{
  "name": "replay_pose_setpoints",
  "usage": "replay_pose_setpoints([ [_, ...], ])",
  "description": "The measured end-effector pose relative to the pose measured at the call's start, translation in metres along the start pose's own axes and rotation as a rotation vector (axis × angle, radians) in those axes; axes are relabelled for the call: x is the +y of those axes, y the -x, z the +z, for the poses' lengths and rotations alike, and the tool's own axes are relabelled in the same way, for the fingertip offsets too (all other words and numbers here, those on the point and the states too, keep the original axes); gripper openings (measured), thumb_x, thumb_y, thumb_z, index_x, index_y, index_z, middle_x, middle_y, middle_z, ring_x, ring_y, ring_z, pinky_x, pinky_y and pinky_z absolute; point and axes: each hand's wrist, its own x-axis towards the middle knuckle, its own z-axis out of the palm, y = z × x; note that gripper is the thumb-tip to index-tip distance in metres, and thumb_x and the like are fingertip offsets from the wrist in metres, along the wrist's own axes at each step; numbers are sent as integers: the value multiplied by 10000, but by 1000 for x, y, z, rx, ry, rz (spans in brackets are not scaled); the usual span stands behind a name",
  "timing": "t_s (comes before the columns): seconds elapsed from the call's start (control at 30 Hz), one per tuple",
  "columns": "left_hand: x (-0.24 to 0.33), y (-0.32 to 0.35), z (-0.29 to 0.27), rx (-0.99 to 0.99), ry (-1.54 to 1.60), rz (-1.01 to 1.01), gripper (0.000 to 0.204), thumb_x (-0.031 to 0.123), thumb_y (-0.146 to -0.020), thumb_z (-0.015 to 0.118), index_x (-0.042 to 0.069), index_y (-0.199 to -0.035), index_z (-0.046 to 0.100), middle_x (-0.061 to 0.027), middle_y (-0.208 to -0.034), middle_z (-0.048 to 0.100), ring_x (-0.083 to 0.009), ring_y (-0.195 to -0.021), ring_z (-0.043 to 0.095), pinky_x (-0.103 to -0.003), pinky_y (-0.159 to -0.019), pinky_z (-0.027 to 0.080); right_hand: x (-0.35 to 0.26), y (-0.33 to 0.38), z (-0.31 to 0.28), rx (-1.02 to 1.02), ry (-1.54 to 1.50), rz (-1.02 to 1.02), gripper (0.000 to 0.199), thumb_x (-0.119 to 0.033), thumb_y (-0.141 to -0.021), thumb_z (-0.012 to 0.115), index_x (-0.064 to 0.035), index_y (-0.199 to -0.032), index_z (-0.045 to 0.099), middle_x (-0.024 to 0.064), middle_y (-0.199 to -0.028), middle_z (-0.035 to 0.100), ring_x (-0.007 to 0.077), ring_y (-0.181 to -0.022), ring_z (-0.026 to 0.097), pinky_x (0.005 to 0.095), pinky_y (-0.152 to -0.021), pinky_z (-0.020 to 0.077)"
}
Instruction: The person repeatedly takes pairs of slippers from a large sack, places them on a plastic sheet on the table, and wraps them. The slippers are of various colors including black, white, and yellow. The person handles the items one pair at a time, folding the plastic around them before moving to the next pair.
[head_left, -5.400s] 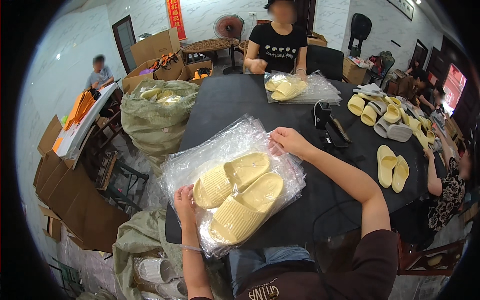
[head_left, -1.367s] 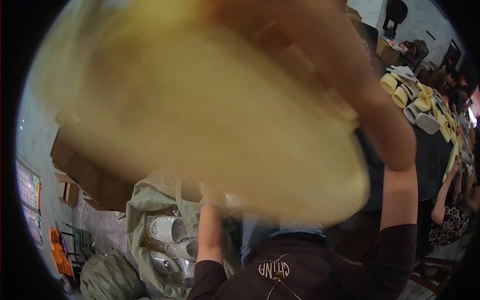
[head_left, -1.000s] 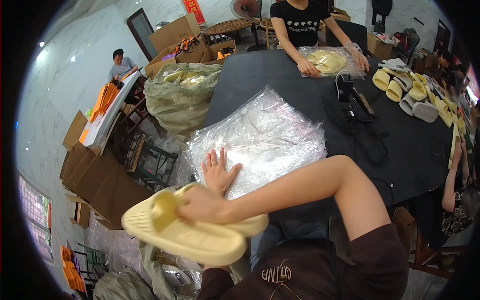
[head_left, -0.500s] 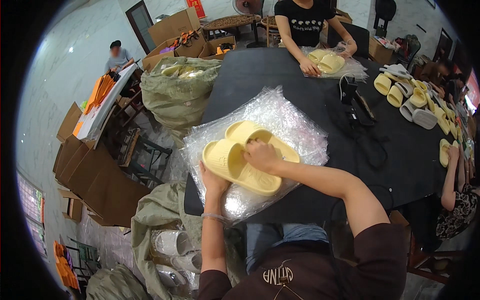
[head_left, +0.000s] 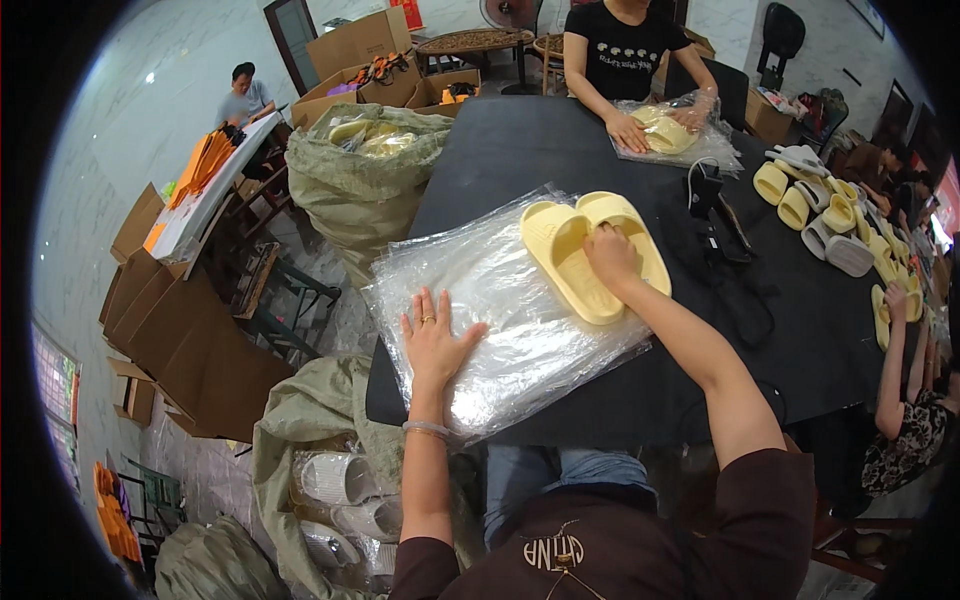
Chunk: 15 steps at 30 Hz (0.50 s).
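Observation:
A pair of pale yellow slide slippers (head_left: 580, 268) is on the right part of a stack of clear plastic bags (head_left: 500, 350). My right hand (head_left: 610, 258) grips the slippers where they meet, its fingers partly hidden inside the straps. Flat on the left side of the bags lies my left hand (head_left: 436, 340), fingers spread, with nothing in it. The bags rest on a black table (head_left: 490, 150).
Across the table a person's hands (head_left: 628, 130) press on a bagged yellow pair. Loose yellow and grey slippers (head_left: 835, 215) line the right side, near a black device with a cable (head_left: 715, 225). Sacks of slippers (head_left: 350, 190) stand left of the table, beside cardboard boxes (head_left: 190, 340).
My right hand has carried the slippers up and to the right across the bags. My left hand has let go of them and now lies spread on the plastic.

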Motion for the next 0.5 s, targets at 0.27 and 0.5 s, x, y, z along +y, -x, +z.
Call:
replay_pose_setpoints([
  [0.27, 2, -2, 9, 55, -19, 45, 910, 668, -764, 530, 75, -1429, 341, -183, -1515, 213, -292, -1420, 156, -459, -1140, 57, 46, -4, -76, 288, 244, -225, 129, -185, -767, 590, -60, -769, 624, 70, -806, 618, 217, -816, 613, 343, -578, 541],
  [0.5, -3, 0, 3, 6, -85, 25, 879, 649, -786, 522, 74, -1426, 342, -174, -1518, 210, -299, -1417, 161, -483, -1134, 89, 111, 13, -196, 278, 128, 241, 296, -290, -832, 600, 6, -830, 613, 181, -865, 624, 332, -864, 611, 441, -703, 501],
])
